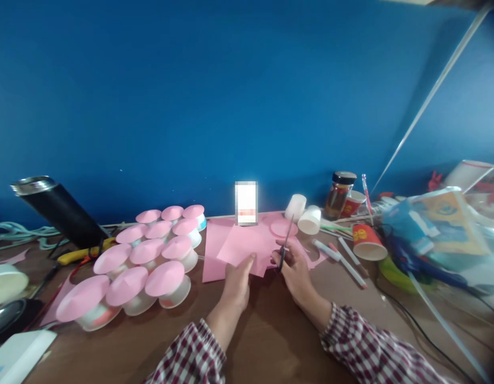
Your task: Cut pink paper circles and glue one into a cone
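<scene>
My left hand (239, 280) grips the near edge of a pink paper sheet (247, 244), its thumb on top. In my right hand (295, 269) are dark scissors (285, 246), fingers in the handles and blades pointing up and away, just right of the sheet. Below and behind lies a larger pink sheet (211, 266). A pink paper disc (283, 227) rests behind the scissors, near pink scraps (316, 260). Several pink paper cones (165, 278) sit on upturned paper cups (175, 292) to the left.
Two white cups (309, 220) stand near the blue wall (231, 106). Right of them are a dark-lidded jar (339, 196), red cups (369, 242), markers (353, 271) and plastic bags (450, 229). At the left are a black flask (65, 213), a yellow-handled tool (87, 253) and cables.
</scene>
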Available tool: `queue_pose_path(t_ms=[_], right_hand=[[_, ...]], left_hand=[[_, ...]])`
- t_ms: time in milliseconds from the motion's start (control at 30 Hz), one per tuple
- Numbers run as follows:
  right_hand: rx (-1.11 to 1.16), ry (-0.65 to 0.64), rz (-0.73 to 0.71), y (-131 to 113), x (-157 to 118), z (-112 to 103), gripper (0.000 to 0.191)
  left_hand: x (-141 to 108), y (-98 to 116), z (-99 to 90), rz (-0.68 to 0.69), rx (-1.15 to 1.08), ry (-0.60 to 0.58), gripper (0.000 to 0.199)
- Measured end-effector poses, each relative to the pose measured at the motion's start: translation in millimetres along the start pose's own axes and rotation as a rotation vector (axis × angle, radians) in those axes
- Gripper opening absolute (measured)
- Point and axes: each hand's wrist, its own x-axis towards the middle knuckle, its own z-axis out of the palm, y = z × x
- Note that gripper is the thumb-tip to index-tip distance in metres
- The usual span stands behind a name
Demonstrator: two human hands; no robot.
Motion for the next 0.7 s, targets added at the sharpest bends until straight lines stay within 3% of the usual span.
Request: queue_pose_path(t_ms=[167, 300, 467, 700], right_hand=[[-0.049, -0.116, -0.033, 12.3, -0.4, -3.2, 0.036], [-0.089, -0.186, -0.024, 9.0, -2.9, -2.0, 0.035], [-0.133, -0.275, 0.016, 1.4, -6.8, 0.0, 0.037], [-0.161, -0.302, 0.032, 0.9, -12.6, 0.7, 0.042]], left_hand=[[2.2, 8.9, 1.4, -0.063, 0.003, 0.077, 0.026], [9.2, 17.2, -2.6, 0.002, -0.021, 0.035, 0.026], [16.9, 24.3, -5.1, 0.048, -0.065, 0.084, 0.026], [10.9, 23.8, -1.2, 0.004, -0.117, 0.06, 0.02]])
